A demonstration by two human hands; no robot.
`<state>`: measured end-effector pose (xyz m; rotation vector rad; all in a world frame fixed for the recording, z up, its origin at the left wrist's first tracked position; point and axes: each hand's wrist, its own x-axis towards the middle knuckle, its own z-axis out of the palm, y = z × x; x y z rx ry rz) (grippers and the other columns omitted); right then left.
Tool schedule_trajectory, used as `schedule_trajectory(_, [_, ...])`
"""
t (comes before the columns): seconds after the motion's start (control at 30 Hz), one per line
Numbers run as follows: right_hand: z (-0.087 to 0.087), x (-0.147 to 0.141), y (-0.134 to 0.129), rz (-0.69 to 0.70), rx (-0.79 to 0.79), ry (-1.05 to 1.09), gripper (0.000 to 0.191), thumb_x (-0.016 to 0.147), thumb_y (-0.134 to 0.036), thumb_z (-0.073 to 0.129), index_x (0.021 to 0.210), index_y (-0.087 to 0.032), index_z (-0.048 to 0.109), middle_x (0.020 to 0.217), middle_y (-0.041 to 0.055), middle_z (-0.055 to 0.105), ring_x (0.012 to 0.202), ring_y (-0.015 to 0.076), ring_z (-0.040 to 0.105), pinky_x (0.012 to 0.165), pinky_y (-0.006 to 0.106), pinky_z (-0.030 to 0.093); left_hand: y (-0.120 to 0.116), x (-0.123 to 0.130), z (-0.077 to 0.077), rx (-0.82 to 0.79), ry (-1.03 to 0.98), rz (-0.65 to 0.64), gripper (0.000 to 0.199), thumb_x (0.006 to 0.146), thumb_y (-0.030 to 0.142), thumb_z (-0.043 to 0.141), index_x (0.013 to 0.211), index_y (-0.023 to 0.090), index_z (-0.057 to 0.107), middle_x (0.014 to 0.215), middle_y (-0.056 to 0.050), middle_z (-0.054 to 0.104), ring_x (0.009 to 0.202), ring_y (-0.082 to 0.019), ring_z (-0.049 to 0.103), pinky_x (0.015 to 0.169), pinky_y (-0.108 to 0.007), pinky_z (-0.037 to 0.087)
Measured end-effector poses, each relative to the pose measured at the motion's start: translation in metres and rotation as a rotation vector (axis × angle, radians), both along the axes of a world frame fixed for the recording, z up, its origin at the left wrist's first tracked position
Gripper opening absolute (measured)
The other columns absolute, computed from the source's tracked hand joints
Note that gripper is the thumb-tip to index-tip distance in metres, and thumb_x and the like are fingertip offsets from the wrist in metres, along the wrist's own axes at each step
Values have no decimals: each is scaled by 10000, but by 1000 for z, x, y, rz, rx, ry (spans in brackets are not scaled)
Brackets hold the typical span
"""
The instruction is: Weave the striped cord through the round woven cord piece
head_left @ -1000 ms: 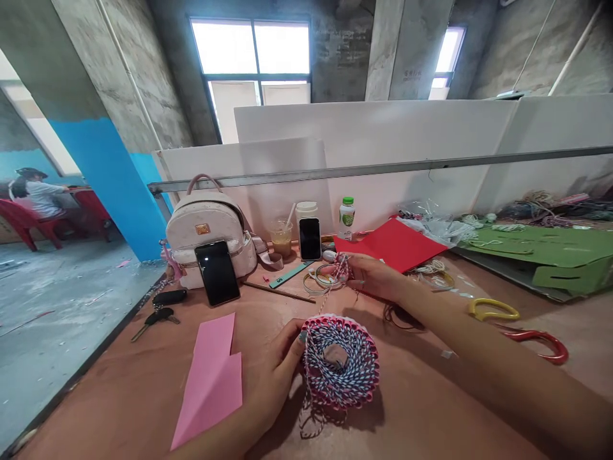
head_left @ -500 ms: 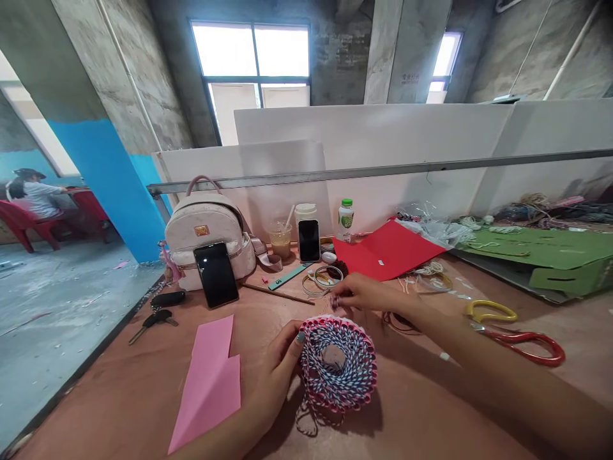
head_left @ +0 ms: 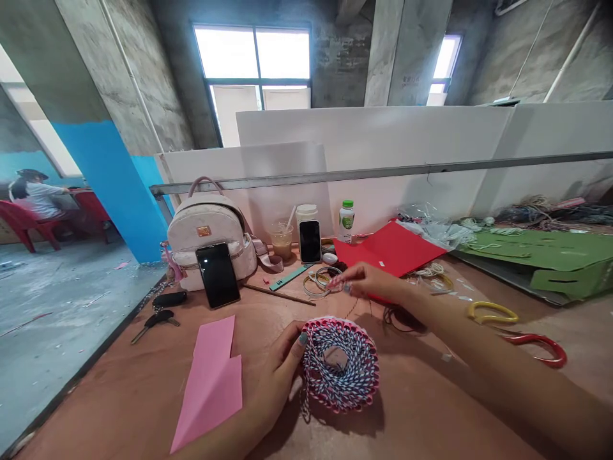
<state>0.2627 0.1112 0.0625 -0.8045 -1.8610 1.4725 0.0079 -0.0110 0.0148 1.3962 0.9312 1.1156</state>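
Observation:
A round woven piece (head_left: 357,374) of blue-and-white cord with a pink looped rim and a hole in its middle is tilted up over the brown tabletop. My left hand (head_left: 282,364) grips its left edge between thumb and fingers. Above and right of the piece, my right hand (head_left: 366,281) is closed in a pinch on a thin cord (head_left: 353,309) that runs down to the rim. Whatever else is between those fingertips is too small to tell. A loose twisted cord end (head_left: 305,406) hangs below my left fingers.
Pink paper (head_left: 211,383) lies left, with keys (head_left: 158,322) beyond. A backpack (head_left: 211,223), phones, a cup (head_left: 281,241) and a bottle (head_left: 346,220) stand at the back. Red paper (head_left: 383,246), scissors (head_left: 536,348) and green board (head_left: 550,255) lie right. A person (head_left: 36,198) sits far left.
My right hand has risen away from the rim, and a length of cord now stretches between them. My left hand keeps its hold on the woven piece.

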Motion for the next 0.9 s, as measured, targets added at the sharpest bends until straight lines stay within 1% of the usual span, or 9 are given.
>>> schedule_trajectory(0.07, [1,-14,-13,110,25,-89,322,679,-404,855,870,-152,794,719,21,718,649,158,585,609,258,458,0,0,0,9,0,-16,327,978,498,567,1135,259,725,1133,-13,740,1101,-223,618,935,-276,468])
schedule_trajectory(0.13, [1,-26,-25,190,42,-149,284,716,-375,831,890,-152,809,821,43,754,737,181,630,680,273,480,1,0,-1,18,0,-28,320,984,487,564,1135,255,725,1132,-13,737,1095,-218,616,948,-275,459])
schedule_trajectory(0.23, [0,-36,-32,203,66,-178,219,765,-336,784,857,-138,801,822,43,739,760,176,630,700,266,474,2,0,-2,23,3,-34,315,987,480,562,1139,255,722,1132,-10,733,1094,-214,612,956,-273,453])
schedule_trajectory(0.4, [-6,-31,-16,40,69,-99,160,714,-298,769,759,-152,723,676,-24,621,584,111,521,520,216,391,1,0,-2,24,6,-28,311,989,477,559,1137,257,721,1115,-10,735,1084,-215,614,929,-269,464])
schedule_trajectory(0.5, [-13,-24,-1,-98,37,-19,170,702,-276,787,766,-156,686,634,-48,578,533,100,497,482,214,384,0,0,-1,25,6,-24,327,978,492,566,1126,249,727,1092,-19,739,1052,-223,624,910,-280,476])
schedule_trajectory(0.6, [-22,-13,15,-318,3,97,193,874,-338,709,882,-154,653,657,-50,567,529,99,504,497,223,423,0,0,0,22,6,-19,350,968,512,571,1132,248,731,1105,-28,740,1076,-238,621,923,-295,481])
schedule_trajectory(0.73, [-31,8,33,-581,-56,223,270,1027,-417,539,1017,-159,617,846,0,619,591,96,543,511,220,467,-1,1,3,16,6,-11,399,934,569,592,1136,256,735,1122,-33,740,1105,-251,615,950,-308,478])
schedule_trajectory(0.8, [-33,15,37,-624,-82,238,263,1029,-408,541,1042,-156,615,876,10,628,594,93,548,493,208,461,-2,1,5,14,11,-18,415,916,588,608,1118,251,743,1114,-37,744,1083,-250,625,955,-312,478])
schedule_trajectory(0.9, [-29,14,33,-568,-94,215,251,1019,-385,542,1041,-151,630,905,31,660,630,102,587,489,198,459,-3,2,8,6,13,-22,439,899,615,612,1105,251,746,1112,-39,749,1083,-250,629,949,-309,485])
